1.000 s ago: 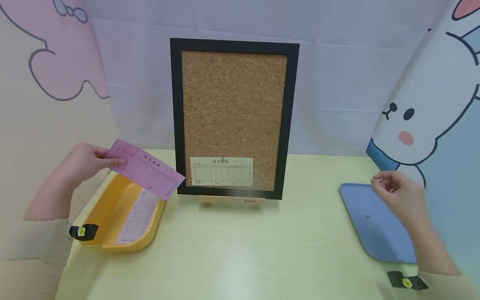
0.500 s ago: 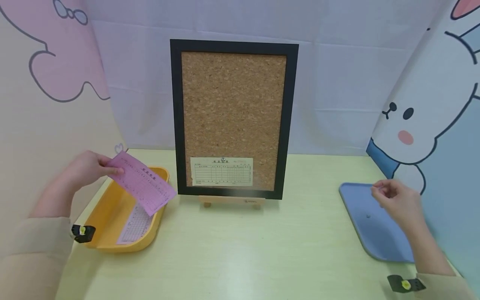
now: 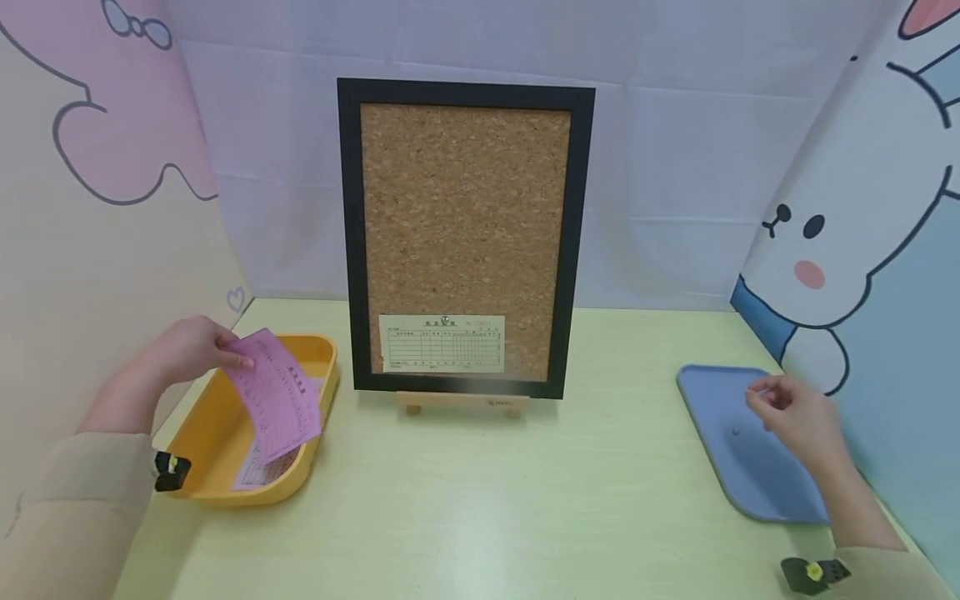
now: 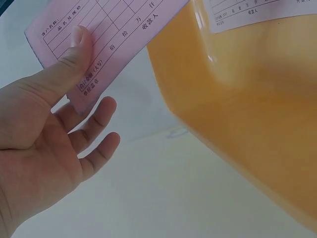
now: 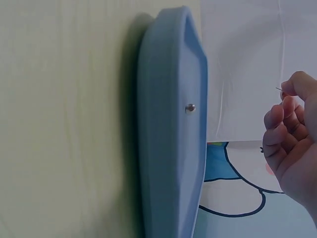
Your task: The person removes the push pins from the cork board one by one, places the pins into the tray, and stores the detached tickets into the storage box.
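Note:
My left hand (image 3: 191,350) pinches a pink printed receipt slip (image 3: 279,404) by one corner, between thumb and fingers, over the yellow tray (image 3: 213,433). The slip bends downward, and its low end overlaps another receipt slip (image 3: 247,473) lying in that tray. Over the blue tray (image 3: 716,425), my right hand (image 3: 802,417) pinches a pushpin; its thin needle (image 5: 279,89) pokes out from the fingertips in the right wrist view, while the head is mostly hidden. A second silver pushpin (image 5: 190,107) sits on the blue tray.
At the back centre a black-framed cork board (image 3: 465,217) leans on a small wooden easel (image 3: 463,403). A pale receipt slip (image 3: 442,352) hangs at its bottom, fixed by a silver pushpin (image 3: 445,320). Cloth and cartoon-printed panels surround the light green table (image 3: 472,500).
My left hand has moved down and slightly right, lowering the pink slip, which now points more steeply down over the yellow tray. My right hand has dropped slightly over the blue tray.

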Action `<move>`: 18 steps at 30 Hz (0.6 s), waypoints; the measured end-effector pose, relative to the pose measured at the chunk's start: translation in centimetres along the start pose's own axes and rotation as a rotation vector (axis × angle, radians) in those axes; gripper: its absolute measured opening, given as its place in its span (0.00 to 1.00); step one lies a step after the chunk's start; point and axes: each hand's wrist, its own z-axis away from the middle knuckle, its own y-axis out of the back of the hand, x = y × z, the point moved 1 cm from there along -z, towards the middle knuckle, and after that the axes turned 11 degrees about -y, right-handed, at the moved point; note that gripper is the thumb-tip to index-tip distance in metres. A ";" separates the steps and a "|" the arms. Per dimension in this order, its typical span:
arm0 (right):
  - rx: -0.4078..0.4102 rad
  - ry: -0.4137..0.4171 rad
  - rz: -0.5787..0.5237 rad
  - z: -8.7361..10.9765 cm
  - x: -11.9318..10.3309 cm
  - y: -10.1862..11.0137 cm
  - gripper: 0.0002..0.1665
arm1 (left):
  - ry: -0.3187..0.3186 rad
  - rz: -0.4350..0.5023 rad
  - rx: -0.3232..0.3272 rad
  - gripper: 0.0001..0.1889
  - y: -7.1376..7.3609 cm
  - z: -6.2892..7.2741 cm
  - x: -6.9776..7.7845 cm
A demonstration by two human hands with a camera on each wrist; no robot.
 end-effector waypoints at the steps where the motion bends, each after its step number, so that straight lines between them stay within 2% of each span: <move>1: -0.006 0.005 -0.002 0.0 0.3 -0.1 0.17 | -0.008 -0.002 -0.011 0.15 -0.1 0.0 0.0; 7: -0.030 0.047 0.016 -0.3 1.7 -0.6 0.11 | -0.032 -0.012 -0.065 0.15 -0.5 -0.4 -0.4; 13: -0.053 0.111 0.048 -0.6 2.8 -1.1 0.10 | -0.044 -0.019 -0.091 0.15 -0.8 -0.9 -0.6; 18: -0.090 0.133 0.058 -0.8 3.3 -1.4 0.08 | -0.036 -0.012 -0.109 0.13 -1.0 -1.2 -0.4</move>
